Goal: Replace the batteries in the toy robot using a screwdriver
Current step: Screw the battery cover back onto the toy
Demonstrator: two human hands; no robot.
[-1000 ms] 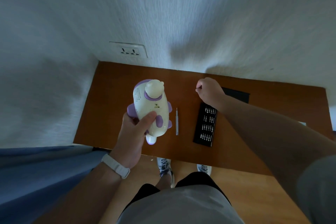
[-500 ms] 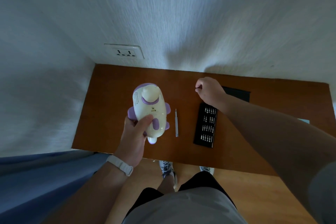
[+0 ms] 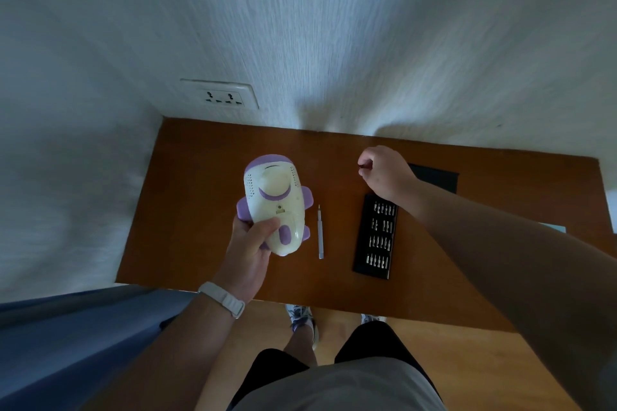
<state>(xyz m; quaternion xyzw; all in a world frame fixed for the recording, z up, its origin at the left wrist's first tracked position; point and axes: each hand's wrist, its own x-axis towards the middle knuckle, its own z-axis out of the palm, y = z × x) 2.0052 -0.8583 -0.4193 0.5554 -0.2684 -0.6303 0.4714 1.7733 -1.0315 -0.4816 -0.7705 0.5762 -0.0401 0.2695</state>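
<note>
Toy robot [image 3: 273, 207] gripped in left hand [image 3: 248, 250], thumb across its body, held over table [image 3: 187, 210]. Right hand [image 3: 384, 173] curled tight, beyond bit case [image 3: 375, 237]; whether it pinches anything, too small to tell. Screwdriver [image 3: 320, 232] lies on table just right of left hand. Advice: steady toy firmly, seat tip fully before turning. Where toy opens, hard to make out.

On view are one toy robot [image 3: 273, 203], one screwdriver [image 3: 320, 233], one bit tray [image 3: 362, 243] with four rows of bits [image 3: 384, 208], and one dark lid [image 3: 437, 177]. One left hand [image 3: 248, 250] and one right hand [image 3: 384, 173] make two, with one white wristband [image 3: 222, 299]. One wall socket [image 3: 220, 95] carries two outlets [image 3: 209, 96]. There are two shoes [image 3: 302, 319] [image 3: 370, 318] and one table [image 3: 200, 193].
</note>
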